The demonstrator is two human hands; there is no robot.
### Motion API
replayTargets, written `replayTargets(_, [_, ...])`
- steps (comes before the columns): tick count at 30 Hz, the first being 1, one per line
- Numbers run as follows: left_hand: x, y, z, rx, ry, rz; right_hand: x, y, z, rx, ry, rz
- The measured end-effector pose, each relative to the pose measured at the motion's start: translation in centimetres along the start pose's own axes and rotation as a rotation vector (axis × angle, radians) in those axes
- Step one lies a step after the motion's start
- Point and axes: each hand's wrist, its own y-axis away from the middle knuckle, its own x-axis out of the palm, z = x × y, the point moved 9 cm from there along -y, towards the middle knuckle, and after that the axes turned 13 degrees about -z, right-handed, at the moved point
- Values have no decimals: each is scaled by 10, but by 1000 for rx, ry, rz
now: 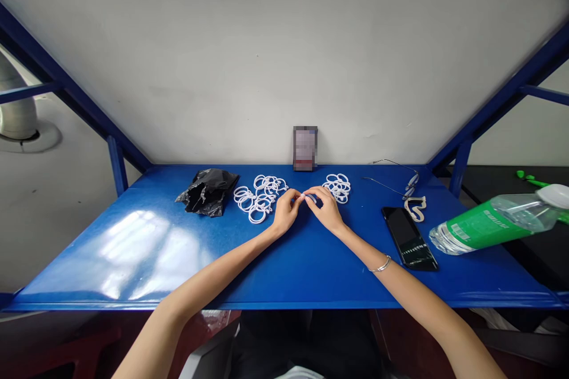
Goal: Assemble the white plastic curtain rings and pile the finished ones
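My left hand (287, 211) and my right hand (325, 207) meet at the middle of the blue table (146, 249), fingers pinched together on a small white plastic ring (306, 196) held between them. A loose heap of white rings (261, 193) lies just to the left of my left hand. A smaller pile of white rings (338, 186) lies just behind my right hand. A thin bracelet (382, 265) sits on my right wrist.
A crumpled black plastic bag (207, 190) lies left of the rings. A dark phone (409, 237), a white clip-like piece (415, 208) and glasses (402, 180) lie at the right. A green-labelled plastic bottle (493, 222) lies on its side at the far right. A small card (304, 148) leans on the wall.
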Motion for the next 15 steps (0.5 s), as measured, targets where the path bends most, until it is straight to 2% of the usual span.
replayTargets(15, [-1, 0, -1, -37, 47, -6, -2, 0, 0, 23, -32, -10])
